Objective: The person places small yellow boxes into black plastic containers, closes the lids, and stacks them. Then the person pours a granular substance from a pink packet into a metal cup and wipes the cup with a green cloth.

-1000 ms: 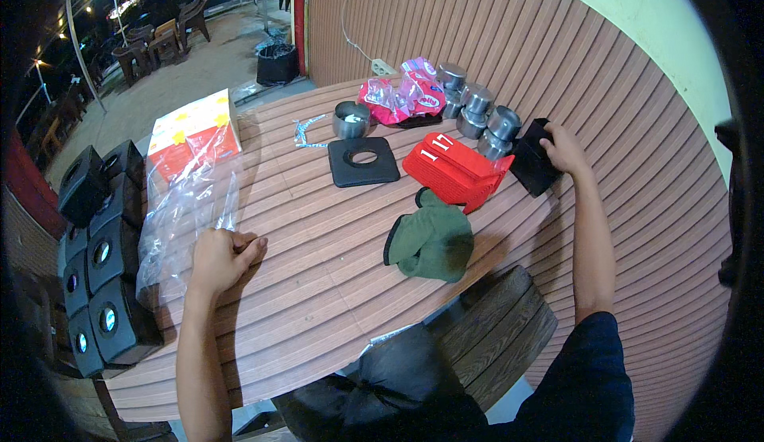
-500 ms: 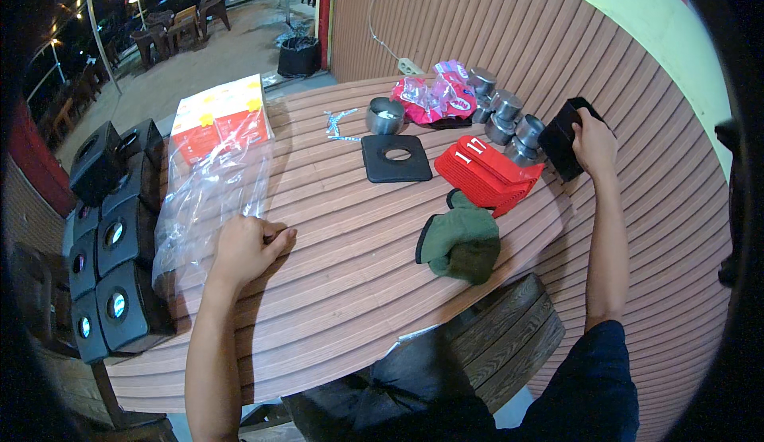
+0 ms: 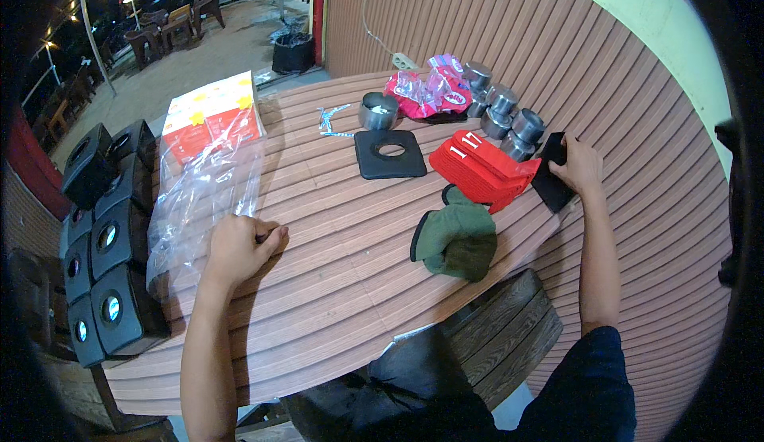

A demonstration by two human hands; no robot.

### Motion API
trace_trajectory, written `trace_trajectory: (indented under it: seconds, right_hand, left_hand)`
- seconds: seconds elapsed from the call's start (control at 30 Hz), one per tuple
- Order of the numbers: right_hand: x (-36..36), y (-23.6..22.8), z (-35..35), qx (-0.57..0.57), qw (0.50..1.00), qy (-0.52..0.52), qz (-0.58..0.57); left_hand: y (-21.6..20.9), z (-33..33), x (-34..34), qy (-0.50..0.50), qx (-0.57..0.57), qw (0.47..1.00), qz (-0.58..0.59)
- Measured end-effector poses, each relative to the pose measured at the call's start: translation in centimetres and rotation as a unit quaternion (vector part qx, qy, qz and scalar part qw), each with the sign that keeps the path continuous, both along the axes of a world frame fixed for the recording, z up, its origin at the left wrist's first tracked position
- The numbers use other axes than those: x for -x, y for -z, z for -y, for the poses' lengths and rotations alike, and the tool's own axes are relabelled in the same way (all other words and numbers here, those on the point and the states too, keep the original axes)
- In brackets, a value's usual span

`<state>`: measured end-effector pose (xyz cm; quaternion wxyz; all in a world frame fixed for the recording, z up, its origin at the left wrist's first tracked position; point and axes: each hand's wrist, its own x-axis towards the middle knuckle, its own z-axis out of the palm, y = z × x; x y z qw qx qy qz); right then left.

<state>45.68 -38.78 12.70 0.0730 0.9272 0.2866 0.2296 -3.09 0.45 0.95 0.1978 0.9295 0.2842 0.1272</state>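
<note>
My right hand is closed around the edge of a black rectangular piece at the table's right end. Its lower part sits against the right side of a red folded stack with white numerals. My left hand rests as a loose fist on the table, fingers curled and thumb out, beside a clear plastic bag. Nothing shows in that fist. Between the hands lie a green cloth with dark trim and a black square plate with a round hole. Behind the plate stands a metal cylinder.
Several black blocks with round holes are stacked along the left edge. A red, white and yellow box stands nearby. Several metal cylinders and a pink packet sit at the back right, by the slatted wall.
My right hand has lowered the black piece and brought it leftward, nearer the red stack. The left hand stays in place; the whole view has shifted slightly.
</note>
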Motion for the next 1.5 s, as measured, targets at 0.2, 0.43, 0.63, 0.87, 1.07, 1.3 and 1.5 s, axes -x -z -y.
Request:
trace_trajectory:
  seconds: [0.2,0.43,0.63,0.87,1.07,1.3,1.5]
  right_hand:
    - [-1.9,1.1,2.9,-0.044,0.992,-0.006,-0.116]
    - [-2.2,-0.6,3.0,-0.006,0.994,0.003,-0.106]
    - [-0.5,-1.6,3.0,-0.01,0.997,0.001,0.071]
    - [6.0,-4.2,-1.8,-0.074,0.951,-0.199,0.226]
    - [17.3,-2.9,-9.5,-0.043,0.831,-0.548,0.088]
    - [21.5,5.3,-17.5,-0.026,0.686,-0.727,0.02]
    - [20.4,8.7,-20.2,-0.136,0.662,-0.737,-0.009]
  left_hand:
    - [0.0,0.2,-0.1,0.003,-0.015,1.0,0.021]
    - [-0.3,0.2,0.2,0.008,-0.009,1.0,0.012]
    - [0.4,-0.1,0.2,0.019,-0.038,0.998,0.037]
    - [0.8,-0.5,0.0,0.026,-0.035,0.999,0.033]
    - [-1.2,1.0,0.2,0.05,-0.05,0.997,0.028]
    - [-7.5,4.9,7.3,-0.063,0.122,0.986,0.096]
    - [-5.1,8.3,14.1,-0.19,-0.002,0.975,-0.115]
